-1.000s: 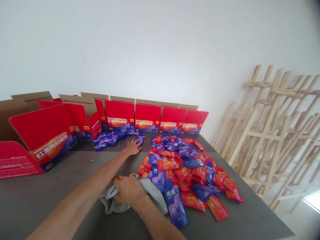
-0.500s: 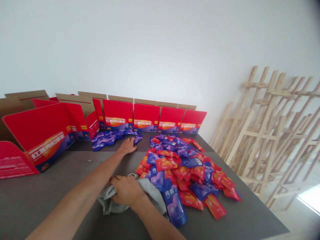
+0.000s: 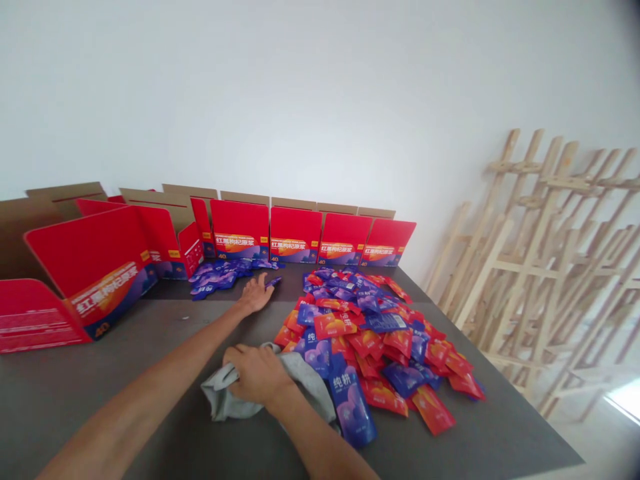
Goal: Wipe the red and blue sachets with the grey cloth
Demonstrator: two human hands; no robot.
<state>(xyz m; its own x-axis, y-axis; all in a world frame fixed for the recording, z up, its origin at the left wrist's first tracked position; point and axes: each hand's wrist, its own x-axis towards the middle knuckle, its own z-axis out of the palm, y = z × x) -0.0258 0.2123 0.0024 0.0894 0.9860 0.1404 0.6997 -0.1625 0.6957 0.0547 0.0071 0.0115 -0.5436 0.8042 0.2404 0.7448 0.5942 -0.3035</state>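
My left hand [image 3: 256, 294] reaches across the grey table, its fingers closed on a purple pouch [image 3: 273, 282] that pokes out past the fingertips. Just left of it lies a loose heap of purple pouches [image 3: 223, 275]. Nearer to me, my right hand [image 3: 259, 375] presses on a crumpled grey cloth [image 3: 227, 402], with the fingers bent into its folds. Right of the cloth spreads a large mixed pile of red pouches [image 3: 385, 395] and purple ones; a purple pouch [image 3: 351, 408] at its near edge lies against the cloth.
Open red cartons [image 3: 240, 227] with raised flaps stand in a row along the table's back. A bigger-looking open carton [image 3: 105, 267] stands at the left. Wooden frames [image 3: 530, 267] lean by the wall beyond the table's right edge [image 3: 500, 380].
My left hand has drawn several purple pouches' spread at its fingertips into its grasp, leaving one jutting out. The right hand stays on the cloth. The view has shifted slightly.
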